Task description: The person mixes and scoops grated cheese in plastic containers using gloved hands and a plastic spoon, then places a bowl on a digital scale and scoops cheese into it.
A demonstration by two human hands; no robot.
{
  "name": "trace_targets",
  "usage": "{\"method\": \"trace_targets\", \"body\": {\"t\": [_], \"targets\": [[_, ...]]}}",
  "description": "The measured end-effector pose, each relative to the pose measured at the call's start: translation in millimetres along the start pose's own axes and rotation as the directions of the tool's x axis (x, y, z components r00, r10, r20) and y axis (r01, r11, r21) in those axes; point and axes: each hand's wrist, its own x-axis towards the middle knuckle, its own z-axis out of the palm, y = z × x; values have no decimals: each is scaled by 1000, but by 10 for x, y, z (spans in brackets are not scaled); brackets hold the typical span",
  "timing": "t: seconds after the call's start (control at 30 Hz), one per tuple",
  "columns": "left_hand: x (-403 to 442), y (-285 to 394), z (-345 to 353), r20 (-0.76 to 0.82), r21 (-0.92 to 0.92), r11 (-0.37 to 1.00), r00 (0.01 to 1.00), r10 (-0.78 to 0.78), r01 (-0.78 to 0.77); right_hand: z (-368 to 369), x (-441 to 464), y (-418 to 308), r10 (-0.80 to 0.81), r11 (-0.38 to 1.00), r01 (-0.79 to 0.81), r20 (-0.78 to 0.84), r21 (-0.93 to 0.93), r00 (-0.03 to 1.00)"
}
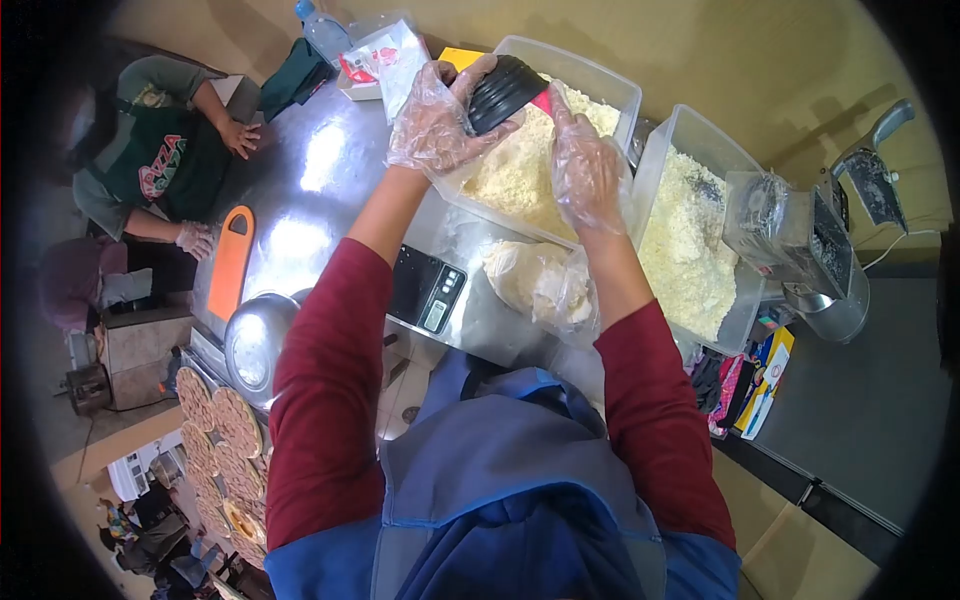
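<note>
My left hand [437, 120], in a clear plastic glove, grips a black ribbed bowl [507, 93] tilted over a clear plastic tub [625, 85]. The tub holds pale grated cheese [515, 180]. My right hand [585, 178], gloved too, has its fingers closed around a pinkish-red tool [543, 101] at the bowl's rim. Most of that tool is hidden by the fingers and the bowl, so its kind is unclear. Below my hands, a black digital scale [428, 288] and a plastic bag with a whitish lump [540, 283] rest on the metal table.
A second tub of grated cheese [690, 250] stands at right, beside a metal grating machine [810, 240]. On the left are an orange-handled tool [232, 262], a round metal bowl [262, 345] and several topped flatbreads [220, 440]. A co-worker's hands [238, 138] rest near the table's far-left edge.
</note>
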Motion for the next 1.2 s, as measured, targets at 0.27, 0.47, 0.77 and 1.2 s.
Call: {"method": "trace_targets", "body": {"t": [0.27,0.47,0.77,1.2], "targets": [[-81,-176,99,-124,-256,913,926,-356,317,-31,-216,-128,4,980,32,183,-194,983],[-347,-647,388,-408,219,974,912,31,65,-177,-222,-93,201,971,-232,327,56,923],[-2234,-571,-312,241,-491,179,331,-912,853,203,-732,596,276,633,-501,432,591,859],[-3098,-334,-58,45,106,681,681,-731,724,342,-715,400,163,758,-431,497,490,852]]}}
